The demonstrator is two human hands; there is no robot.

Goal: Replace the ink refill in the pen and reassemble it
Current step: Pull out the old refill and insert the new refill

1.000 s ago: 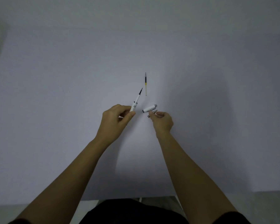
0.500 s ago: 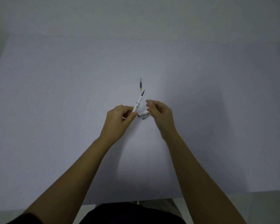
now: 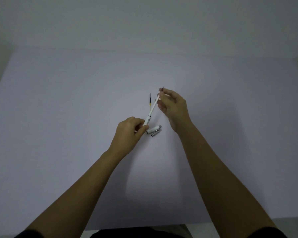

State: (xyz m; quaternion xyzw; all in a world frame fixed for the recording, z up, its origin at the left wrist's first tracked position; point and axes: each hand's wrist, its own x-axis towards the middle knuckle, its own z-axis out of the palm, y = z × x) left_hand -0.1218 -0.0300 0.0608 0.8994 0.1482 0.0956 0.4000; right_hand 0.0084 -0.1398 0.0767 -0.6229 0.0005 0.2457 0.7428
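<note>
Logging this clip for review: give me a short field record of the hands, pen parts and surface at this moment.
left hand: grips white pen barrel
right hand: pinches the refill sticking out of the barrel, near its tip
spare refill: lies on the table, beyond the barrel
pen cap: on the table, between the hands
small grey pen piece: beside the cap
table: pale, plain
</note>
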